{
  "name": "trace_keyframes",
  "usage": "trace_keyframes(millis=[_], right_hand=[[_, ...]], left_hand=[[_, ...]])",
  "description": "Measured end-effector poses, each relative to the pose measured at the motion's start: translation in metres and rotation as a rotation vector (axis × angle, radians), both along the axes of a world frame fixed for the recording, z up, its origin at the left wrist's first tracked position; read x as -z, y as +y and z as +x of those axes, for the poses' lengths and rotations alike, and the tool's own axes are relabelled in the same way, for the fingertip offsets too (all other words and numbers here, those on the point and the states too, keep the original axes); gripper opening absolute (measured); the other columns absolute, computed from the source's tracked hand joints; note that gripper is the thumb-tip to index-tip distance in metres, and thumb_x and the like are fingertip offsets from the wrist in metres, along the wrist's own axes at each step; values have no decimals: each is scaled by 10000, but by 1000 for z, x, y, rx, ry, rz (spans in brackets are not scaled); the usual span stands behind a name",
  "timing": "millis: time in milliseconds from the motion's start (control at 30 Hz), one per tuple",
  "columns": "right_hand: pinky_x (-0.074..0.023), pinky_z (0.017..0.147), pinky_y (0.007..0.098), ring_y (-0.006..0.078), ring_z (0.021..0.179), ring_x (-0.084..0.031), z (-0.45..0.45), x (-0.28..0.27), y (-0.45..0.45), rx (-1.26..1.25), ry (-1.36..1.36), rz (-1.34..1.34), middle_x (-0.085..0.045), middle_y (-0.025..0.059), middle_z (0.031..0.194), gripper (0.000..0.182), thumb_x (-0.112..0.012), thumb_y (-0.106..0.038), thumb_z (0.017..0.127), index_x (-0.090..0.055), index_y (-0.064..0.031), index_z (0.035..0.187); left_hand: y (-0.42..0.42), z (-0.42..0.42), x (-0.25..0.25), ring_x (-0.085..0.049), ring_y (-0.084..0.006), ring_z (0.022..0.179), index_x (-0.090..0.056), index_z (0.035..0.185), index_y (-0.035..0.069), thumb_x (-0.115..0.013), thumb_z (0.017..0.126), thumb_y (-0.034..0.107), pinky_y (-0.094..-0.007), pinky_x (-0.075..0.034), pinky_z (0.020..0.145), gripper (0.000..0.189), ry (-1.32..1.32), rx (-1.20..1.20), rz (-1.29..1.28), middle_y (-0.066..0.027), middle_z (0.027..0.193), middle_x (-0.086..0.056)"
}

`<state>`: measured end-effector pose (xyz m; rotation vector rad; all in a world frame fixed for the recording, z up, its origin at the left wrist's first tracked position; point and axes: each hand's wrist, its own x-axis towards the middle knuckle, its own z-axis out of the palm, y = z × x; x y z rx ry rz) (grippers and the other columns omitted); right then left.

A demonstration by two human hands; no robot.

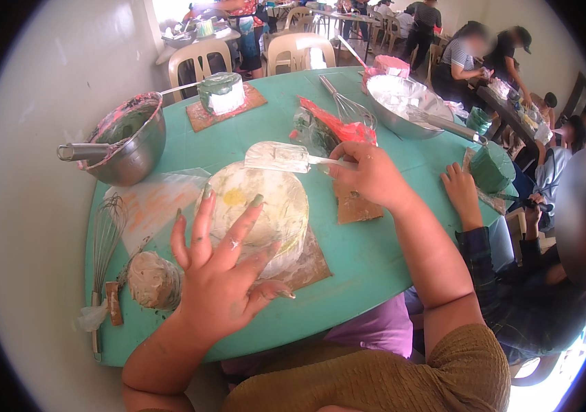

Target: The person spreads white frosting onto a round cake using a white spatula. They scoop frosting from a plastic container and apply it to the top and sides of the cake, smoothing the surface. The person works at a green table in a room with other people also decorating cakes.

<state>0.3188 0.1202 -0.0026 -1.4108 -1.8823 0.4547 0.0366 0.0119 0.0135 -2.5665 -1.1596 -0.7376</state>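
Observation:
My right hand (370, 172) grips the handle of a white spatula (277, 156), whose frosting-smeared blade lies over the far edge of a round, cream-coloured frosted cake (277, 198). The cake sits on a brown board (316, 262) with a yellow spot on its top. My left hand (226, 273) is spread, palm down, over the near left part of the cake, fingers apart and smeared with frosting. It holds nothing; whether it touches the cake I cannot tell. Left of it stands a small beige frosted cake (154, 280).
A steel bowl (138, 139) and a whisk (103, 242) are at left. Beyond are a green-and-white cake (222, 92), another whisk (349, 105), a red piping bag (336, 123) and a bowl of white frosting (401, 98). At right, a co-worker's hand (461, 190) is beside a green cake (492, 167).

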Motion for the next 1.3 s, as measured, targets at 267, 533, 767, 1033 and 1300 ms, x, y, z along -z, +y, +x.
trace_keyframes(millis=[267, 533, 767, 1033, 1300], right_hand=[[-487, 719, 363, 260, 777, -632, -1, -4, -2, 6, -14, -29, -654, 163, 832, 337, -738, -292, 804, -673, -17, 988], [-488, 711, 364, 262, 768, -632, -1, -4, -1, -3, -22, -16, -655, 162, 831, 320, -742, -267, 800, -671, -10, 977], [-486, 705, 366, 262, 764, -629, 1, -2, 0, 4, -30, -2, -654, 161, 827, 337, -742, -286, 799, -672, -12, 981], [-484, 702, 369, 263, 763, -627, 0, -4, -1, 3, -36, -13, -652, 159, 824, 337, -738, -285, 803, -668, -12, 987], [-486, 708, 371, 267, 777, -630, 1, -2, 0, -18, -18, 15, -655, 161, 845, 342, -736, -289, 807, -664, -9, 989]], left_hand=[[-1, 2, 2, -242, -435, 1392, -760, 1015, 211, -584, 820, 604, -647, -76, 1065, 472, 19, 9, -5, -72, 1439, -485], [0, 2, 4, -185, -471, 1411, -766, 990, 184, -479, 848, 673, -647, -51, 1078, 585, 52, 33, -4, -108, 1455, -466], [-2, 3, 6, -223, -435, 1391, -752, 1016, 250, -501, 834, 681, -638, -90, 1072, 531, 41, 32, 33, -98, 1463, -451], [-2, 1, 3, -178, -443, 1404, -683, 1199, 220, -420, 852, 723, -654, -113, 1055, 665, 59, -38, 38, -157, 1480, -413], [-1, 1, 3, -176, -444, 1405, -691, 1186, 220, -420, 861, 712, -663, -109, 1052, 649, 76, -35, 39, -150, 1494, -396]])
